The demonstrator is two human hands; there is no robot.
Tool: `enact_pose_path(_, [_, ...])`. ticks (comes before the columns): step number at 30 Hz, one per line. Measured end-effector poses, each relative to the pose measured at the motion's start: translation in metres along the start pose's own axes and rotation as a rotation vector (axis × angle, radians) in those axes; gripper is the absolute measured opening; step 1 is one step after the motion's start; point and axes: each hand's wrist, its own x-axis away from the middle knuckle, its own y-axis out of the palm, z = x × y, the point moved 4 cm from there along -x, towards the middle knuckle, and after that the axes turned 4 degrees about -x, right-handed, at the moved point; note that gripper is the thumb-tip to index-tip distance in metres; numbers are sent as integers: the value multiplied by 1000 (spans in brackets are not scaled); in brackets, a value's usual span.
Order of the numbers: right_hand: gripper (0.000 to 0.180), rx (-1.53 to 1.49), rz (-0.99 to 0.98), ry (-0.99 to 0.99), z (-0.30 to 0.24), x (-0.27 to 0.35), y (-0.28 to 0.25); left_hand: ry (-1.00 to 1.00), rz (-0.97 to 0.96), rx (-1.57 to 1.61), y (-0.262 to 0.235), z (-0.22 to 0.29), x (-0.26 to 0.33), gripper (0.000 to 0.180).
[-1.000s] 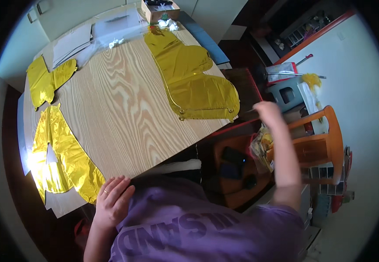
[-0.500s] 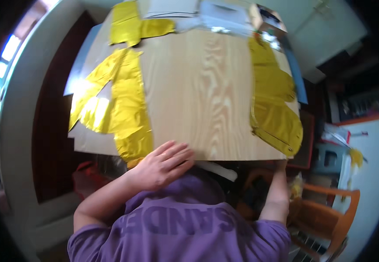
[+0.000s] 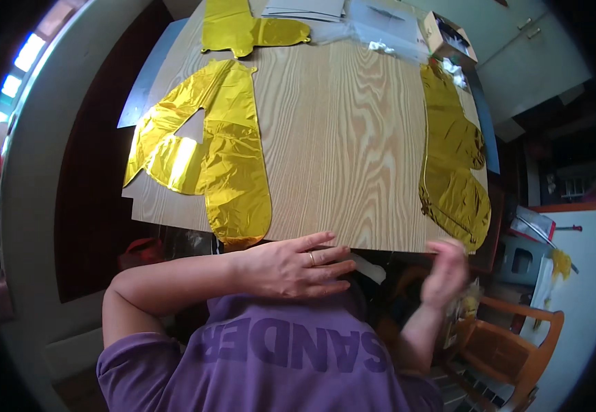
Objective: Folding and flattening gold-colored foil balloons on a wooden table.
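- At the near edge of the tabletop (image 3: 339,151), a flat gold foil balloon (image 3: 233,172) lies deflated, its long axis running from the far side toward the person, its rounded lower end overhanging the edge.
- The left hand (image 3: 291,268) lies just below that lower end, palm down against the purple shirt (image 3: 270,350), fingers (image 3: 322,255) extended, close together and empty. The balloon sits up and slightly left of them, near but not touching.
- The right hand (image 3: 445,271) is raised near the right corner; motion blur hides whether its fingers grip anything. It is nearest the second gold balloon (image 3: 452,158), which lies lengthwise along the right edge.
- A third gold piece (image 3: 243,27) lies at the far left, beside clear plastic sheets (image 3: 380,27) and a small open box (image 3: 449,38).
- An orange chair (image 3: 511,350) stands at the lower right.
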Motion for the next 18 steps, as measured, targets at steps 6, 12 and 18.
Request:
enact_pose_path(6, [37,-478,-1007,74,-76,-13,116,176,-87,-155,-11,10,6,53])
enact_pose_path(12, [22,-583,-1130,336,-99,-18,142,104,-99,-311,-7,11,33,41])
enact_pose_path(18, [25,-848,-1083,728,-98,-1,165,48,-159,-308,-11,5,44,38])
